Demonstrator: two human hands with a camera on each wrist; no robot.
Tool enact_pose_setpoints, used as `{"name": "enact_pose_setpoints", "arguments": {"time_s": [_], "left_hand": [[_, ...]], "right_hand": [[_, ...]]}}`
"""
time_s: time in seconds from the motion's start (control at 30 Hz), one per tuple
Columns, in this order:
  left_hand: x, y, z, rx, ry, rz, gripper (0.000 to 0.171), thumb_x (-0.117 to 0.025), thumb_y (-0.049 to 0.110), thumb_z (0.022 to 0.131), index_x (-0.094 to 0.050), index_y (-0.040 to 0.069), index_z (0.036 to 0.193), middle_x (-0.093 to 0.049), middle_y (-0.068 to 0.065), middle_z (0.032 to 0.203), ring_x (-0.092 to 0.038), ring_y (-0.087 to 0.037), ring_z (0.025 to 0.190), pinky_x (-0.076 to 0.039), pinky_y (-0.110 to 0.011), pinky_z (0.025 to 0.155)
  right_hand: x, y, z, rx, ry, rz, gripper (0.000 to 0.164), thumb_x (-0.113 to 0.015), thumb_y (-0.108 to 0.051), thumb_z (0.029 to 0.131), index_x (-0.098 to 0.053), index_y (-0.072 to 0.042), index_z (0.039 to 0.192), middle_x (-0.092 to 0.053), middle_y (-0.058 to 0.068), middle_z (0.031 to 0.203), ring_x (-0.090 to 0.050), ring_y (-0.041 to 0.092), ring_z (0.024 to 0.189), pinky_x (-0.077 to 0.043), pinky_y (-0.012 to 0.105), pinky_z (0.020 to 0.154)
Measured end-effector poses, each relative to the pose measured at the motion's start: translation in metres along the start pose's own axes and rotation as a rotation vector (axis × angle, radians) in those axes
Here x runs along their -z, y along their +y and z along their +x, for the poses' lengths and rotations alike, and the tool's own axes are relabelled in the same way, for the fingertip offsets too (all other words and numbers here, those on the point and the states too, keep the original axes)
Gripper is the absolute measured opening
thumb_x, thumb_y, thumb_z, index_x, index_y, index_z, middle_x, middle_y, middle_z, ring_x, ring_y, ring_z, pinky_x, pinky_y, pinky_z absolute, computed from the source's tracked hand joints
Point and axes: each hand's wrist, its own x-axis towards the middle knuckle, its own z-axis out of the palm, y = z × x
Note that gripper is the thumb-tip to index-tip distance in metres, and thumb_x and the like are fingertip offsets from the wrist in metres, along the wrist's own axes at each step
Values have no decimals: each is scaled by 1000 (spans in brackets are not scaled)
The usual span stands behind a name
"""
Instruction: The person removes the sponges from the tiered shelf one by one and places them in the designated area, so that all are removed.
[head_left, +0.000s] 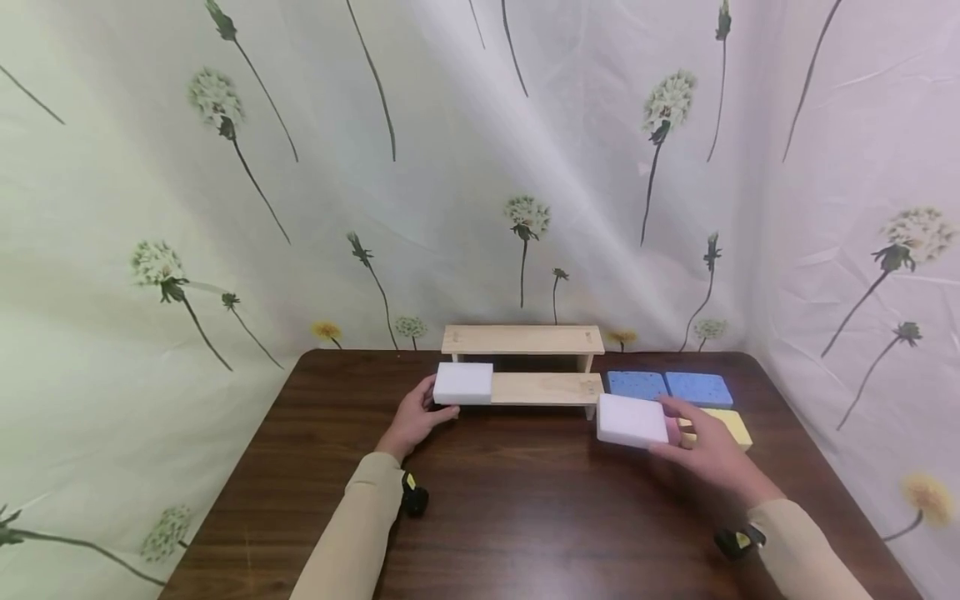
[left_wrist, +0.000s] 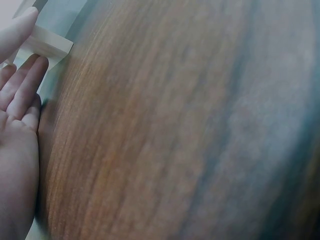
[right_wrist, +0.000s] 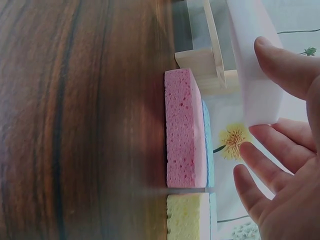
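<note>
A white sponge [head_left: 463,382] lies flat on the left end of the lower step of a small wooden two-tier shelf [head_left: 543,387]. My left hand [head_left: 411,419] holds it at its left end, thumb along the front edge. In the left wrist view the fingers [left_wrist: 30,85] sit beside the shelf's end. My right hand [head_left: 712,450] pinches a second white sponge [head_left: 632,419] by its right end, thumb in front and fingers behind. That sponge is raised above the table, just right of the shelf. Below it lies a pink sponge [right_wrist: 181,130], mostly hidden in the head view.
Two blue sponges [head_left: 697,389] lie side by side right of the shelf, with a yellow sponge [head_left: 731,425] in front of them. The dark wooden table [head_left: 510,517] ends at a flower-printed curtain [head_left: 465,192] behind and on both sides.
</note>
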Motion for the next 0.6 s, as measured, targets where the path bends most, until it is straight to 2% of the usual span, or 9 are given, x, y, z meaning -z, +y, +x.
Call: {"name": "enact_pose_setpoints", "arguments": {"time_s": [0.17,0.6], "left_hand": [[-1,0,0,-6,2,-5,79,-85,10,89,-44,7,157,-56,-19,153,-50,-37,144,-37,-55,122],[0,1,0,0,-1,-6,80,-85,11,90,-43,7,158,-55,-20,154,-49,-39,145,-36,-56,122]], "right_hand": [[1,8,-4,13,11,-17,97,-83,-57,85,-43,-8,158,-52,26,152,-55,49,133,-53,65,102],[4,28,-17,92,58,-11,85,-87,-43,87,-51,-1,151,-57,26,148,-57,47,132,-55,62,100]]}}
